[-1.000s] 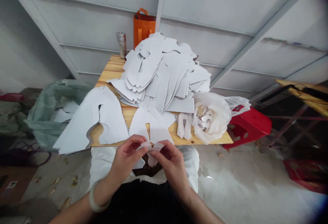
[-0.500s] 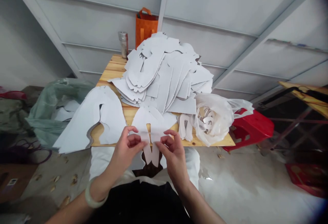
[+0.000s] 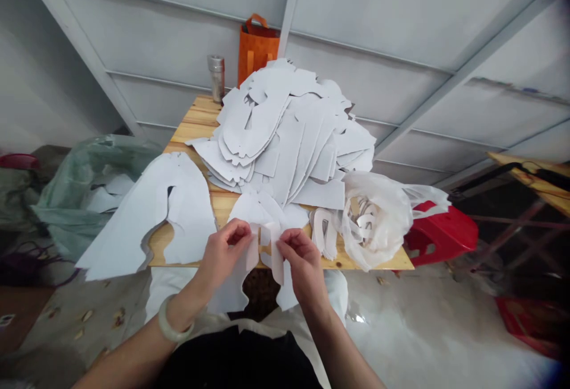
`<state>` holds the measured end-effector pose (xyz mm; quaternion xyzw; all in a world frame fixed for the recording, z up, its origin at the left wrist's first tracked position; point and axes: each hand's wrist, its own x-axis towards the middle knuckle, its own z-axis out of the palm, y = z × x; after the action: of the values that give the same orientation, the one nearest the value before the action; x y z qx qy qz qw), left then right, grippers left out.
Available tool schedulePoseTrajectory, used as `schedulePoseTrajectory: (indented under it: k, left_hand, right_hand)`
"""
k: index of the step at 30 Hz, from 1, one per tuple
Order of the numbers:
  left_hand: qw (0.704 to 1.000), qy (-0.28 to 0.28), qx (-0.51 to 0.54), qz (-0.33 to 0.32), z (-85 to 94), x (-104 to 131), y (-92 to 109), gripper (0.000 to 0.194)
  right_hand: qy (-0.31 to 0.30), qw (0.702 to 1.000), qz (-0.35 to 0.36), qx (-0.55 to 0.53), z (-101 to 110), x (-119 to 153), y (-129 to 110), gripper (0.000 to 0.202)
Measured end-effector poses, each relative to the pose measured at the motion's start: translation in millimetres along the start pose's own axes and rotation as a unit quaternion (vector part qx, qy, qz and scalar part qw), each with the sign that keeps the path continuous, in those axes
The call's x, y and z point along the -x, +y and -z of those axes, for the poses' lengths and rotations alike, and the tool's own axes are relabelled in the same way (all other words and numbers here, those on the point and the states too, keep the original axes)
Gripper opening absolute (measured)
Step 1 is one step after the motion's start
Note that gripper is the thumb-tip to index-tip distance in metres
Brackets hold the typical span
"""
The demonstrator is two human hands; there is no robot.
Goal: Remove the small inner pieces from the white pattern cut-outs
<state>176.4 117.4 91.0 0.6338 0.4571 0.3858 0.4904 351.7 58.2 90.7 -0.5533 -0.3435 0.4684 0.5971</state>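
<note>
Both hands pinch a small pale U-shaped piece (image 3: 276,261) by its two sides, above the front edge of the wooden table. My left hand (image 3: 227,252) is closed on its left strip, and my right hand (image 3: 303,258) on its right strip. Behind and below it lies a larger white cut-out piece (image 3: 249,205), partly hidden by the hands and hanging over the edge. A stack of small U-shaped pieces (image 3: 319,231) lies right of my right hand. A large heap of white cut-outs (image 3: 294,133) covers the table's middle and back.
Curved white sheets (image 3: 133,217) overhang the table's (image 3: 196,117) left front. Around them are a green bag (image 3: 66,193), a clear plastic bag (image 3: 383,223) of scraps, a red stool (image 3: 445,231), a metal bottle (image 3: 217,77) and an orange bag (image 3: 256,47).
The small piece has been opened wider between my hands and its strips are turned. My left hand's fingers have drawn closer together. The view has shifted slightly.
</note>
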Motion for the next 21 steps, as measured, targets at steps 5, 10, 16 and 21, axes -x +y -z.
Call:
schedulePoseTrajectory:
  k: [5, 10, 16, 21]
  left_hand:
    - [0.998, 0.020, -0.050, -0.030, -7.8, -2, -12, 0.012]
    - [0.991, 0.035, -0.119, -0.054, -9.9, -10, -25, 0.024]
    - [0.983, 0.015, -0.179, -0.036, -7.8, -16, -33, 0.031]
    - [0.979, 0.019, -0.199, -0.038, -9.2, -15, -36, 0.033]
  right_hand:
    - [0.015, 0.999, -0.013, 0.048, 6, -15, 9, 0.017]
    - [-0.007, 0.993, -0.026, 0.116, 5, -35, 23, 0.028]
    - [-0.016, 0.986, -0.005, 0.165, 2, -42, 29, 0.030]
    - [-0.030, 0.980, 0.040, 0.192, 0, -42, 29, 0.029]
